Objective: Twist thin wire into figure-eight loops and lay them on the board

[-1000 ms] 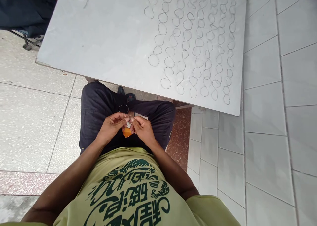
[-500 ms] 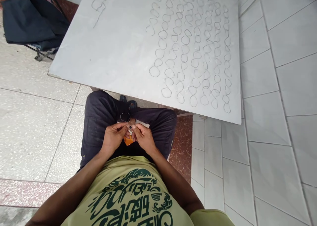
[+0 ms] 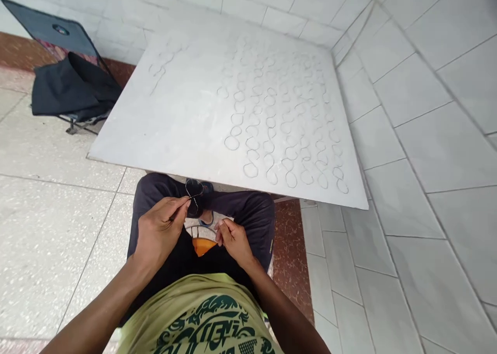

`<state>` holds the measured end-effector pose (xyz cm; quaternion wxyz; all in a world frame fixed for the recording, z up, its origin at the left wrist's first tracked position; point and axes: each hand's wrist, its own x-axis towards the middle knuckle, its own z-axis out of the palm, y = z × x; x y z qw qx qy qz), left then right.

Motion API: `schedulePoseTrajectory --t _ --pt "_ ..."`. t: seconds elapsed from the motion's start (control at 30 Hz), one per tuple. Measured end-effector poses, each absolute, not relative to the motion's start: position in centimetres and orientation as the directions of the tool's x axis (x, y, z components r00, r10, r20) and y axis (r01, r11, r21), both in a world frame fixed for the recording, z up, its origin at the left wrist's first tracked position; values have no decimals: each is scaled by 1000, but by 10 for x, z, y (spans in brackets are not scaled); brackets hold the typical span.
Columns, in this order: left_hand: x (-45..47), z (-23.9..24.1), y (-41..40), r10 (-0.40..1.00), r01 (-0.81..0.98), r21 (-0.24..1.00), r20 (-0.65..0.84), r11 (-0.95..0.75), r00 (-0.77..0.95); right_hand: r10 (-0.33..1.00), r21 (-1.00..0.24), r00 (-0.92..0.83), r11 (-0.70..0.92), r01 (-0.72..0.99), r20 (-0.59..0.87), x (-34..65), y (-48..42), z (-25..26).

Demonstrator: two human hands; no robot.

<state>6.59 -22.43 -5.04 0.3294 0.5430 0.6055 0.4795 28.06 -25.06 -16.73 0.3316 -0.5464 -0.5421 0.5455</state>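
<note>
My left hand (image 3: 161, 227) pinches a thin bent wire (image 3: 194, 188) between thumb and fingertips. The wire has an open loop at the top and a smaller loop below, and it is held up over my lap. My right hand (image 3: 235, 240) is apart from it, lower and to the right, with its fingers closed together. Whatever those fingers hold, if anything, is too small to make out. Right beside them, between my legs, an orange object (image 3: 204, 246) shows, partly hidden, with a thin curved line above it.
Ahead stands a white-topped table (image 3: 174, 131), its near edge above my knees. Rows of curled wire pieces (image 3: 250, 168) lie on its right side, and a few tangled ones (image 3: 159, 72) at the far left. A dark folding chair (image 3: 75, 87) is at left; a tiled wall (image 3: 427, 152) runs along the right.
My hands, together at the wire before, are now apart. The left has lifted the wire forward, while the right has drawn back to the right. The view has tilted up.
</note>
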Motion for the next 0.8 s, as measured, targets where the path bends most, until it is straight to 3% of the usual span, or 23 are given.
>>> schedulePoseTrajectory --t 0.13,0.27,0.4,0.53,0.8 --pt "59 -26 -183 967 411 899 220 -150 -129 983 -897 -128 -66 437 -135 308 -246 -186" --pt "61 -18 -129 960 392 900 255 -192 -116 990 -654 -60 127 746 125 338 -241 -202" --pt "65 -22 -70 952 489 843 297 -226 -71 957 -511 15 140 848 288 361 -239 -218" --pt "74 -22 -16 953 501 828 303 -251 -23 943 -447 34 125 886 331 366 -236 -230" --pt "102 -26 56 956 709 665 290 -234 44 970 -385 16 82 919 244 361 -235 -232"
